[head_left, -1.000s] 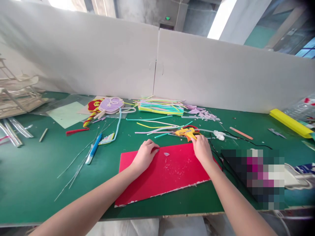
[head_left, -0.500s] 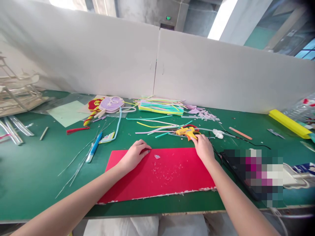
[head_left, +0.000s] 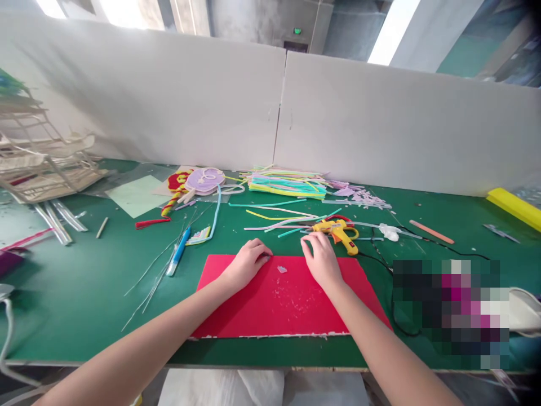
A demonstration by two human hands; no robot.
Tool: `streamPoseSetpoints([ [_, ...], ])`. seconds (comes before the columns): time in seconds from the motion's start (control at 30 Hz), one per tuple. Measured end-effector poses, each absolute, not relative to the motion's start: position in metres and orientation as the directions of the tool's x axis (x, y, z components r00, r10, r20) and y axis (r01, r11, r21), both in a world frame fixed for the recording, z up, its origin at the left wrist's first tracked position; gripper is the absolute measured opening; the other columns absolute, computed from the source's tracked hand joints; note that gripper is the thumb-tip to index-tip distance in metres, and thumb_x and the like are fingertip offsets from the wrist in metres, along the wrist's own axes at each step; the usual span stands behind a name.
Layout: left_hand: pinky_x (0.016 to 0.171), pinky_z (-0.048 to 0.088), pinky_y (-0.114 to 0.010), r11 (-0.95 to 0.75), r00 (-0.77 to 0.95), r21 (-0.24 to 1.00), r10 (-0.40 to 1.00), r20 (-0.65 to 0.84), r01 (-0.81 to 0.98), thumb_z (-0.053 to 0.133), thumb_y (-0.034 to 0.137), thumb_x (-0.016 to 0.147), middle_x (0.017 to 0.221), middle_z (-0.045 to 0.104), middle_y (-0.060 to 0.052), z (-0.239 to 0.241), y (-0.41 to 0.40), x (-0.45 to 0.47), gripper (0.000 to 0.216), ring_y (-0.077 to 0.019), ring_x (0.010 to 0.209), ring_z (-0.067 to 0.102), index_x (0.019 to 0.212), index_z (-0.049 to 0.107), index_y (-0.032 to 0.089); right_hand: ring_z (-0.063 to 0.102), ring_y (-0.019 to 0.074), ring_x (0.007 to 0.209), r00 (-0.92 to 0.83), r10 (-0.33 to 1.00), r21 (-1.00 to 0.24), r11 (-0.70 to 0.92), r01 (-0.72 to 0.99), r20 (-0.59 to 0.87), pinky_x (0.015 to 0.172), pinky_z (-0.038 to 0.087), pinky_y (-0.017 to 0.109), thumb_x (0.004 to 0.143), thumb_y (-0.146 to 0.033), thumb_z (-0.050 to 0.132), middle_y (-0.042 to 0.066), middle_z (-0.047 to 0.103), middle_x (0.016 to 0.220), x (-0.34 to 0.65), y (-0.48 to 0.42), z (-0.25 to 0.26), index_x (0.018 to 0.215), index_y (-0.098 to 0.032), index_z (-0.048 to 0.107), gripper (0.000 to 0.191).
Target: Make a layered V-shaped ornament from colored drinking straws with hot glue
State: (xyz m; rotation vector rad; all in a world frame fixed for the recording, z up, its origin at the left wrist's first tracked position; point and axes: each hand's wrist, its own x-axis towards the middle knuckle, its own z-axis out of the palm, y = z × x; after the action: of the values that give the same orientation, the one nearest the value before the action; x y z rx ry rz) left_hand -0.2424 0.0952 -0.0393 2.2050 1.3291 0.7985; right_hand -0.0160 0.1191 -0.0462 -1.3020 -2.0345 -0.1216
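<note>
My left hand (head_left: 252, 262) rests at the far edge of a red board (head_left: 262, 316), its curled fingers and thumb drawn together. Whatever may be between those fingertips is hidden. A small clear scrap (head_left: 282, 269) lies on the board just right of it. My right hand (head_left: 322, 262) hovers over or rests on the board's far part, fingers bent, thumb apart, nothing visible in it. Just beyond and right of it, a yellow glue gun (head_left: 336, 230) lies on the table, its handle towards the board.
Fuzzy pastel stems (head_left: 287, 185) are bundled at the back of the green table (head_left: 127, 248). To the left lie a blue pen-like tool (head_left: 180, 251), thin wires and a purple decorated piece (head_left: 205, 180). A black cord (head_left: 376, 257) and a blurred-out object (head_left: 456, 310) are on the right.
My right hand has come away from the glue gun and moved left over the board. The gun's handle now shows fully. The view has shifted slightly left; my left hand keeps its pose.
</note>
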Motion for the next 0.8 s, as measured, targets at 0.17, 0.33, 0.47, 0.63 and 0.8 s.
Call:
streamPoseSetpoints([
  [0.17,0.066,0.048,-0.025,-0.346,0.282,0.645,0.937,0.204,0.682,0.052,0.015,0.082,0.082,0.058,-0.003,-0.028,0.117,-0.244,0.014,-0.0143,0.069,0.057,0.086,0.065,0.018,0.052,0.0222,0.084,-0.244,0.768,-0.255,0.466,0.847,0.592,0.077,0.043,0.035,0.093,-0.023,0.035,0.009,0.055,0.085,-0.015,0.121,-0.046,0.085,-0.018,0.056,0.023],
  [0.33,0.08,0.044,-0.032,-0.342,0.232,0.302,0.909,0.345,0.89,0.054,0.018,0.083,0.094,0.06,-0.007,-0.006,0.158,-0.253,0.015,-0.022,0.091,0.056,0.09,0.067,0.018,0.052,0.0226,0.084,-0.219,0.777,-0.253,0.436,0.864,0.59,0.076,0.043,0.034,0.094,-0.024,0.035,0.009,0.056,0.084,-0.016,0.119,-0.044,0.085,-0.017,0.057,0.024],
  [0.47,0.08,0.043,-0.033,-0.309,0.247,0.171,0.918,0.309,0.936,0.052,0.018,0.084,0.096,0.062,-0.007,-0.001,0.187,-0.252,0.018,-0.0232,0.092,0.056,0.095,0.067,0.019,0.052,0.0223,0.085,-0.199,0.788,-0.272,0.42,0.866,0.583,0.076,0.043,0.034,0.094,-0.023,0.035,0.009,0.056,0.085,-0.015,0.121,-0.046,0.085,-0.017,0.057,0.024],
  [0.63,0.079,0.041,-0.036,-0.313,0.278,0.082,0.917,0.285,0.946,0.049,0.009,0.083,0.098,0.061,-0.012,-0.011,0.219,-0.24,0.02,-0.027,0.097,0.055,0.093,0.065,0.015,0.053,0.022,0.085,-0.186,0.8,-0.3,0.414,0.86,0.571,0.076,0.044,0.034,0.094,-0.023,0.034,0.009,0.056,0.084,-0.015,0.121,-0.045,0.084,-0.018,0.056,0.025],
  [0.8,0.08,0.039,-0.036,-0.391,0.368,0.046,0.895,0.251,0.919,0.043,-0.001,0.079,0.091,0.06,-0.014,-0.018,0.238,-0.236,0.023,-0.025,0.092,0.056,0.085,0.061,0.013,0.053,0.0216,0.085,-0.176,0.812,-0.328,0.409,0.852,0.556,0.077,0.044,0.034,0.093,-0.022,0.035,0.008,0.056,0.085,-0.015,0.12,-0.043,0.084,-0.019,0.055,0.023],
])
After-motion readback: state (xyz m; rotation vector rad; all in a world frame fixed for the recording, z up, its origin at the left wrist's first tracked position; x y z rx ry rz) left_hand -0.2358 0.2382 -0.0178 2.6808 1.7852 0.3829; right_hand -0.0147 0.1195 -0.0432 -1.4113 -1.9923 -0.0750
